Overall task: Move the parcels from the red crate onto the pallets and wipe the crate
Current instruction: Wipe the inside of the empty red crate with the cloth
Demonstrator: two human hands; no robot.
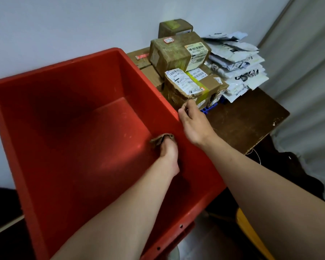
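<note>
The red crate [69,128] stands empty of parcels, tilted toward the viewer. The left hand [168,152] reaches inside, fingers [162,145] closed on a crumpled brown rag [159,140] pressed against the right inner wall just above the floor. The right hand [192,121] rests at the crate's right rim, fingers loosely curled and holding nothing visible. The parcels [184,72] sit stacked beyond that rim. Unwiped floor lies left of the rag; the left hand is nearer.
</note>
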